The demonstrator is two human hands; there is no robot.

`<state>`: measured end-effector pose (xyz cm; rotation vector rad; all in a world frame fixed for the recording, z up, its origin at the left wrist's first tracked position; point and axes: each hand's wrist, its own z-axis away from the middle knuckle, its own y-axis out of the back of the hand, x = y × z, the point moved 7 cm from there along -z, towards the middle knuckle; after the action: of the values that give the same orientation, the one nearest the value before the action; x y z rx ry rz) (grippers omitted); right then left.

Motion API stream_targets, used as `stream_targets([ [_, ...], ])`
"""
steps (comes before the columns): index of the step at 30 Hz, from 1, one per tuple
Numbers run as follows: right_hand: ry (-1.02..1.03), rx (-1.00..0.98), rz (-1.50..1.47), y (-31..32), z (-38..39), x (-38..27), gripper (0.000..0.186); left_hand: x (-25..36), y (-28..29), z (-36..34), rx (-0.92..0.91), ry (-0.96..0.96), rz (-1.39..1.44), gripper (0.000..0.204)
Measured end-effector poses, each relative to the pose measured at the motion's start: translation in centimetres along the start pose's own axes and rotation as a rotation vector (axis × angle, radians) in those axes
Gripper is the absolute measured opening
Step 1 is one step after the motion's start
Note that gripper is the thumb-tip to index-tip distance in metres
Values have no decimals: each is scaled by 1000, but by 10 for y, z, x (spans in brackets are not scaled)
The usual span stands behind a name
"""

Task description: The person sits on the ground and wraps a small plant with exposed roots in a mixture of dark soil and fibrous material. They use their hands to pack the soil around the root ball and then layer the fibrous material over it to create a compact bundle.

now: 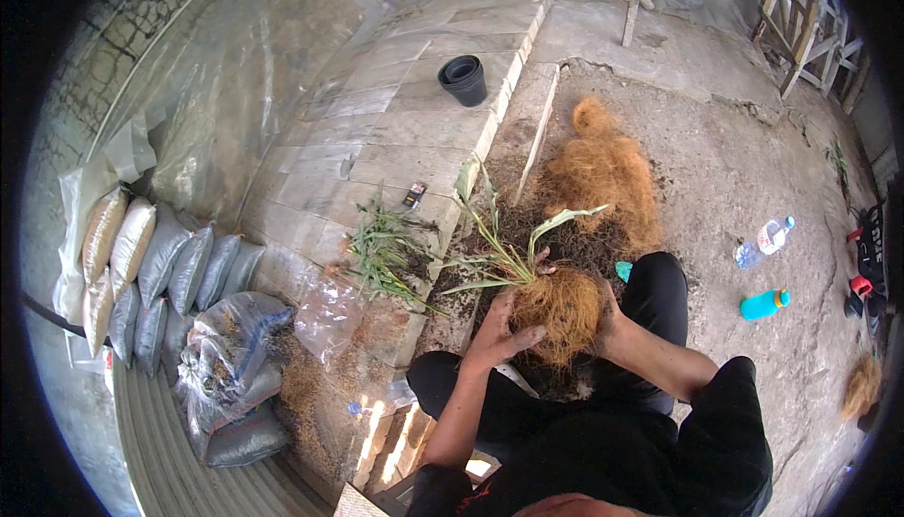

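Between my two hands, above my crossed legs, is a shaggy ball of brown coconut fibre (562, 317). A plant (506, 261) with long green leaves sticks out of its upper left side, tilted away from me. My left hand (496, 338) presses against the ball's left side, thumb lying across the fibre. On the right side my right hand (609, 319) cups the ball, its fingers partly hidden behind it. Some fingertips show at the plant's base; I cannot tell which hand they belong to. Roots inside the fibre are hidden.
Ahead lie dark soil (565, 239) and a heap of loose coconut fibre (612, 183). Leafy plants (384, 246) lie to the left, with stacked black pots (468, 84) farther off. Filled bags (168, 249) line the far left. A teal bottle (763, 304) and a clear bottle (767, 239) are right.
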<state>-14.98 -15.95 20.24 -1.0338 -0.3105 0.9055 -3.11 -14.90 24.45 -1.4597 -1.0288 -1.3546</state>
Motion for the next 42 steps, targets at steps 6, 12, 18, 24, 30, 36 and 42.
stream_targets([
  [6, 34, -124, -67, 19, -29, 1, 56, 4, -1, -3, 142, 70, 83, 77],
  [12, 24, -145, -76, 16, -38, -4, 54, -26, 8, -6, 331, 65, 143, 68],
  [18, 72, -35, 208, -28, -30, -8, 45, -64, 34, -24, 372, 69, 865, 57],
  [24, 358, -318, 741, -42, -47, -33, 61, -61, 80, -41, 406, -75, 986, 49],
  [30, 1262, 121, 1894, -117, -18, -53, 74, -46, 105, -31, 539, -260, 880, 46],
  [36, 1706, -400, 2137, -126, -39, 7, 59, -69, 75, -28, 473, -177, 1153, 46],
  [42, 1641, -684, 2075, -79, -86, 25, 39, -117, 71, -17, 448, -103, 1256, 46],
])
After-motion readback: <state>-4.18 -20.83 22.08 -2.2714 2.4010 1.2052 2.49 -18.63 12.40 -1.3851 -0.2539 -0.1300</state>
